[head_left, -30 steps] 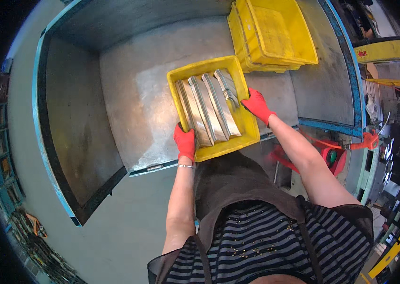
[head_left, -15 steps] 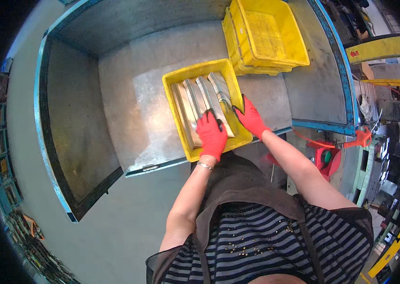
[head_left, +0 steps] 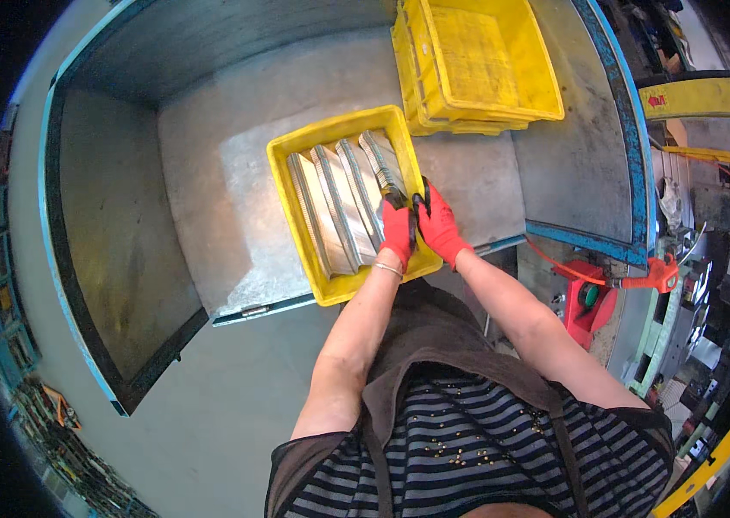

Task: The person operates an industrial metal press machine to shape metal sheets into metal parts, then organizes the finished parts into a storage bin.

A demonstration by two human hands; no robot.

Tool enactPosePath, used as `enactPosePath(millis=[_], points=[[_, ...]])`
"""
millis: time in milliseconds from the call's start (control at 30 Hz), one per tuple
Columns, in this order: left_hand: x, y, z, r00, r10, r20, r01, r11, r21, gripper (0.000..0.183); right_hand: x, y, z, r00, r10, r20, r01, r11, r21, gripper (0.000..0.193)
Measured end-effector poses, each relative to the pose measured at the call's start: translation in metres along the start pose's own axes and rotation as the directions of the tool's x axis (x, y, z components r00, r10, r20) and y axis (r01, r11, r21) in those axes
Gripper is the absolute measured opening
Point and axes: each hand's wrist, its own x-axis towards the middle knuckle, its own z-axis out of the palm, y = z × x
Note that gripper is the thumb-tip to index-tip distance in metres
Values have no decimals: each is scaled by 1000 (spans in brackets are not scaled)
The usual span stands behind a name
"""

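A yellow plastic bin (head_left: 282, 192) holds several slanted rows of thin metal plates (head_left: 328, 207), packed on edge. My left hand (head_left: 397, 231), in a red glove with dark fingertips, is closed over the rightmost row of plates (head_left: 375, 154), whose near part it hides. Close beside it, my right hand (head_left: 440, 226), gloved alike, is at the bin's right side with its fingers bent together. What those fingers hold, if anything, is hidden.
The bin stands on a worn metal surface (head_left: 201, 216) with raised grey side panels and blue edges. Stacked yellow bins (head_left: 477, 60) stand at the back right. A red box with a green button (head_left: 587, 298) and an orange tool-like piece (head_left: 660, 274) are to the right.
My left hand has moved right, from the middle rows to the rightmost row, close to my right hand. My right hand's fingers have drawn in toward it. The whole view has shifted slightly.
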Motion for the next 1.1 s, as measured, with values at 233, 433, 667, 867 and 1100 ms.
enactPosePath(millis=[233,433,667,867,1100], points=[[27,-1,-22,798,480,365,-512,220,830,8,0,4,9,998,8,55,-9,999,36,54],[17,9,3,887,456,71,-390,657,645,15,0,2,5,992,98,74,-99,995,2,55],[15,0,5,871,487,64,-451,741,497,11,0,3,3,992,107,74,-109,994,16,55],[17,6,-6,801,562,208,-583,650,488,8,1,11,6,997,55,60,-58,997,52,53],[23,-12,2,998,51,28,-45,982,-181,5,1,12,2,995,77,66,-81,995,57,52]])
